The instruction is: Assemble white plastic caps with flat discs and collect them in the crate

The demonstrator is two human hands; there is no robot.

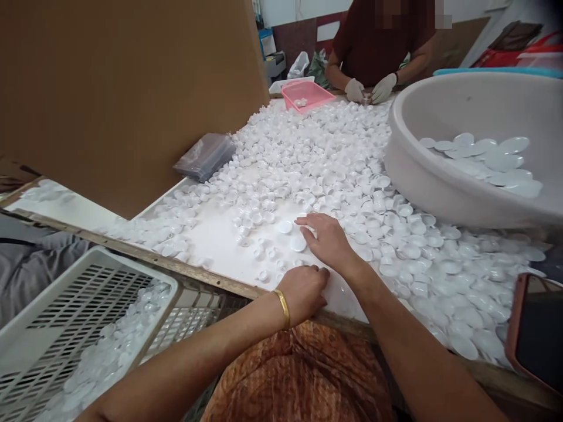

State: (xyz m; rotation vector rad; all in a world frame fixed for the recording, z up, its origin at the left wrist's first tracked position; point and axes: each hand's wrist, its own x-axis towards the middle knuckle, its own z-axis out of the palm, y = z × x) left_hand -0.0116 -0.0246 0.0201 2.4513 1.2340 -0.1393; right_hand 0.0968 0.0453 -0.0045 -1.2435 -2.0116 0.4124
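Table: white top point(215, 234) with a wooden edge, heaped with shiny little white bits. One big brown board point(132, 88) stands along the far left side.
Across the table: another person's gloved hands point(382, 89) hold something small; I cannot tell what. Close by sits a pink tray point(314, 92) with a few white bits in it.
Right hand: the right hand point(328, 237) is partly open, palm down, thumb apart from the fingers. Its fingertips are over or touching a white piece, with no clear grip on it.
Left hand: the left hand point(304, 293) is curled near the table edge, below a gold bangle point(282, 309). Its palm is hidden, so I cannot tell if it holds anything.
White discs: two flat white discs point(298, 243) lie just beside the right fingertips, on the bare patch. They look round, smooth and glossy.
Small pieces: small round pieces point(264, 275), like tiny caps, sit between the discs and the wooden edge.
How they feel: likely plastic, very light, fairly stiff and a bit slippery. The thin discs might crack if bent hard.
Where to hold: pinch a disc by its rim, or a small piece by its sides.
Big tub: the pale tub point(409, 158) on the right has more flat white ones inside.
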